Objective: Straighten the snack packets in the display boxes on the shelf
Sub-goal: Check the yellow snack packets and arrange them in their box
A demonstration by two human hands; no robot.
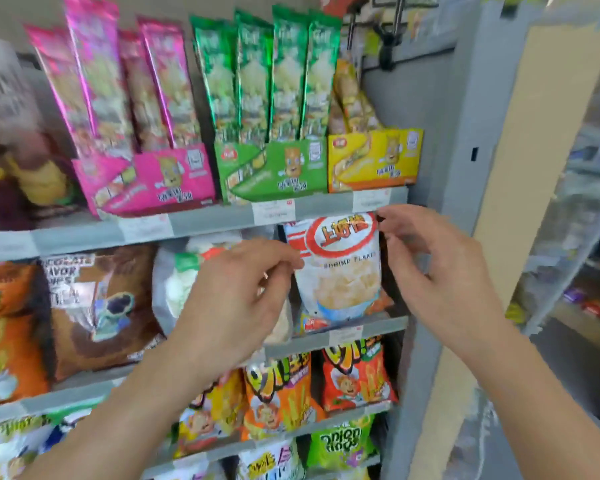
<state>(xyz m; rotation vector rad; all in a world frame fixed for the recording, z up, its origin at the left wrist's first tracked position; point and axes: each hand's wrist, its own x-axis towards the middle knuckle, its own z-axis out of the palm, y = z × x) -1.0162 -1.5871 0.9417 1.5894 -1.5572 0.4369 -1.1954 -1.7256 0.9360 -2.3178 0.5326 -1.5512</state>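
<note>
Far up and left of the left grip, the goods at the frame's edge are smeared into a blur and cannot be made out. Nearer, still above and left of it, a pink cardboard display box stands on the grey metal shelf. It holds tall pink foil packets that lean left at uneven heights. Straight above the left grip a green cardboard display box holds four tall green foil packets, upright and close together.

Left of the grip and one shelf lower stands a brown chocolate snack bag. The left hand covers much of a pale white-and-green bag. Its thumb and forefinger are curled together at the left edge of a white shrimp-flakes bag and seem to pinch it.

Above the right grip a yellow cardboard display box holds yellow packets. They are slumped low and partly hidden behind the green ones. The right hand curls its fingertips at the shrimp bag's upper right corner. Whether it has closed on the bag cannot be told.
</note>
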